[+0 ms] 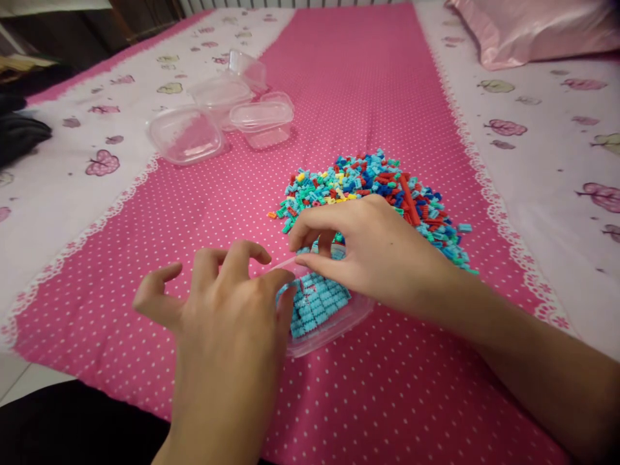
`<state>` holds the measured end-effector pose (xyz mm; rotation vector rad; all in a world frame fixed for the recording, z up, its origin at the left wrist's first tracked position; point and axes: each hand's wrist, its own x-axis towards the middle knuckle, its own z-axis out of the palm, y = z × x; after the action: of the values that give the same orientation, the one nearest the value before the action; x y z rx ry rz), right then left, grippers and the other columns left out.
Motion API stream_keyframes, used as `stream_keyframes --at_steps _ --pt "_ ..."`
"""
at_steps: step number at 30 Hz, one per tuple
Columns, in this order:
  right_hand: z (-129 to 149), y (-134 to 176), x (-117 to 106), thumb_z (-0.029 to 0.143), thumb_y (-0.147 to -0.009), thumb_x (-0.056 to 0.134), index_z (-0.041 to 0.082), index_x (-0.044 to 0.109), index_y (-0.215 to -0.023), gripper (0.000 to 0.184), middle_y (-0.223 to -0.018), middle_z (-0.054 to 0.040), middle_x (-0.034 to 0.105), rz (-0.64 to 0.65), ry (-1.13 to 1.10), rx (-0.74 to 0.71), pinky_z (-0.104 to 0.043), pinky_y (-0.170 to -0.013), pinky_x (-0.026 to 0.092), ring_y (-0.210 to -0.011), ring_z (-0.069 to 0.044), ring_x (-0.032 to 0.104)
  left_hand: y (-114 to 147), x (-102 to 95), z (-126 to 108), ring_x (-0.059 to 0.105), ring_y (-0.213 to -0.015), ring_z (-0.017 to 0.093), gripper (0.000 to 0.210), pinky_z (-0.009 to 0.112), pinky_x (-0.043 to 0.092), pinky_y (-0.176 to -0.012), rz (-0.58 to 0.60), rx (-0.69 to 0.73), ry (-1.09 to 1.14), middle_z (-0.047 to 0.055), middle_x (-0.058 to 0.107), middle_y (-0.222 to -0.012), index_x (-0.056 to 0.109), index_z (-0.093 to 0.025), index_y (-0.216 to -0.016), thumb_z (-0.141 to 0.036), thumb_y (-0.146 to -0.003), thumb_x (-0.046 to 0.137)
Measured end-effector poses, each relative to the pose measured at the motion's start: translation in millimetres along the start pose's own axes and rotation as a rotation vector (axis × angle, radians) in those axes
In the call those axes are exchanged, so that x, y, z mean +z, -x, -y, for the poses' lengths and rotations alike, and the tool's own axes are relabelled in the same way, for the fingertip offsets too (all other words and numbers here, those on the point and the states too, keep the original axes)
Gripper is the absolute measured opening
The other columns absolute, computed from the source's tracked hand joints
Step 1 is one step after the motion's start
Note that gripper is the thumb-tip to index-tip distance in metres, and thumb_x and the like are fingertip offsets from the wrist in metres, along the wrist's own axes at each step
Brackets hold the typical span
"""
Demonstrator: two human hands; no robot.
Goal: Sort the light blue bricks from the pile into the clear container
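Note:
In the head view, a clear plastic container [334, 339] sits on the pink cloth, with light-blue building bricks [320, 307] laid in neat rows inside it. My left hand [227, 310] is at the container's left side, fingers curled but apart, thumb at the edge of the rows; I see nothing held in it. From the right my right hand [358, 245] reaches over the container's far side, thumb and index finger brought close together. Whatever lies between those fingertips is too small or hidden to name. Behind this hand spreads a loose pile of small coloured bricks [378, 171].
Several clear plastic containers [186, 152] stand farther back on the left. The pink dotted bedspread [353, 77] has white lace-edged sides. A pink pillow [537, 32] rests at the far right, and something black [22, 132] lies at the left edge.

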<state>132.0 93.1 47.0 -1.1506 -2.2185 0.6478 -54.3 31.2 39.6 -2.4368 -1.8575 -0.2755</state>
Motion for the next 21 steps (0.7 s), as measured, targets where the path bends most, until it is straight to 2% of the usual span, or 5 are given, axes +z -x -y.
stream_keyframes --at_steps 4,8,11,16,21 --pt "-0.3 -0.8 -0.8 0.014 -0.081 0.076 0.020 0.076 -0.086 0.008 -0.079 0.0056 0.076 -0.007 0.021 0.005 -0.025 -0.065 0.041 -0.071 -0.011 0.067 -1.1 -5.5 -8.5 0.054 -0.109 0.040 0.028 0.079 0.029 -0.095 0.105 -0.025 -0.061 0.007 0.069 -0.108 0.077 -0.036 -0.090 -0.024 -0.095 0.052" --pt "-0.8 -1.4 0.0 0.013 -0.079 0.077 0.020 0.077 -0.086 0.009 -0.077 0.0055 0.076 -0.018 0.021 0.005 -0.025 -0.065 0.041 -0.070 -0.011 0.067 -0.3 -5.1 -9.6 0.054 -0.109 0.039 0.022 0.080 0.026 -0.099 0.097 -0.029 -0.080 0.006 0.069 -0.107 0.075 -0.033 -0.088 -0.021 -0.091 0.057" --pt "-1.3 -1.3 0.3 0.013 -0.080 0.076 0.019 0.077 -0.086 0.009 -0.078 0.0052 0.076 -0.014 0.018 -0.001 -0.025 -0.065 0.041 -0.071 -0.011 0.067 0.2 -5.3 -9.3 0.054 -0.112 0.039 0.026 0.076 0.027 -0.101 0.103 -0.067 -0.076 0.006 0.069 -0.107 0.075 -0.032 -0.086 -0.017 -0.091 0.054" --pt "-1.6 -1.1 -0.3 0.011 -0.080 0.076 0.019 0.076 -0.087 0.011 -0.079 0.0053 0.076 -0.005 0.022 0.011 -0.025 -0.066 0.041 -0.072 -0.010 0.066 -3.4 -5.4 -8.3 0.056 -0.104 0.039 0.032 0.076 0.027 -0.097 0.061 -0.037 -0.059 0.004 0.072 -0.101 0.076 -0.035 -0.079 -0.026 -0.095 0.050" --pt "-1.8 -2.0 0.1 0.013 -0.081 0.076 0.020 0.075 -0.085 0.008 -0.080 0.0056 0.076 -0.009 0.025 0.010 -0.025 -0.065 0.040 -0.073 -0.011 0.066 -6.6 -6.0 -12.6 0.057 -0.103 0.037 0.030 0.076 0.026 -0.102 0.042 -0.108 -0.065 0.005 0.073 -0.099 0.076 -0.032 -0.075 -0.024 -0.094 0.054"
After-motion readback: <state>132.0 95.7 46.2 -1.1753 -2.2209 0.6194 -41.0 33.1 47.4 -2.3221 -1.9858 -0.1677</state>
